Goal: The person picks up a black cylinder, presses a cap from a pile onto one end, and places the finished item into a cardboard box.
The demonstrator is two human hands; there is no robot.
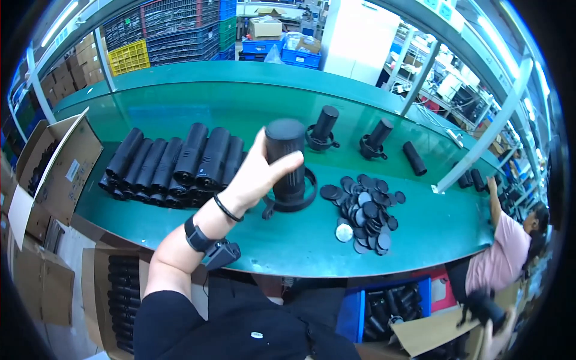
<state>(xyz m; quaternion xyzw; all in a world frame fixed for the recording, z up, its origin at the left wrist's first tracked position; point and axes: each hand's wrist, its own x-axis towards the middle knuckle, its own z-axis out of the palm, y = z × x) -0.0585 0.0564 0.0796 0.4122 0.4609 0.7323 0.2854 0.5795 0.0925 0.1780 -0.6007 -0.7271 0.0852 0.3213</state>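
Observation:
My left hand (258, 171) is wrapped round a black cylindrical housing (285, 141), upright with a round ring and side tab at its lower end. Whether it touches the bench cannot be told. At the lower right edge, my right hand (497, 341) grips a similar black cylinder (486, 309), blurred, with a loop-like part at its side. Right of the left hand lies a heap of black discs (366, 210), one pale disc (344, 233) among them. Beyond stand two black cylinders in ringed bases (324, 127) (377, 138). Stacked black tubes (195, 153) lie to the left.
A green bench (288, 252) spans the view. Open cartons (78, 156) of black parts stand left and lower left. Below the bench's front edge sits a blue crate (354, 318) of black parts, beside a carton flap (432, 330). A co-worker in pink (498, 264) reaches over the bench's right end.

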